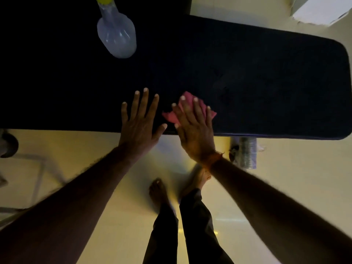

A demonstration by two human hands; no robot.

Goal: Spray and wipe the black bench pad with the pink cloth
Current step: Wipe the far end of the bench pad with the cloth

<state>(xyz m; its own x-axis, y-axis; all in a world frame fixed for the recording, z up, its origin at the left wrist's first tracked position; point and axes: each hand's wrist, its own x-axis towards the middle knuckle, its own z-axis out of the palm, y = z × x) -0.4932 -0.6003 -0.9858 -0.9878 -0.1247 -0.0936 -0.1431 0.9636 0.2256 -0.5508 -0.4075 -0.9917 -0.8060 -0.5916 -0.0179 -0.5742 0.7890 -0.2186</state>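
The black bench pad runs across the upper half of the view, its rounded end at the right. A small pink cloth lies on the pad near its front edge. My right hand presses flat on the cloth, fingers spread over it. My left hand rests flat on the pad just left of the cloth, fingers apart, holding nothing. A clear spray bottle with a yellow top stands on the pad at the upper left, away from both hands.
Pale floor lies below the bench, with my bare feet and dark trouser legs near the middle. A bench leg and metal frame show at the left. A clear plastic item sits under the pad's right part. A white object is at top right.
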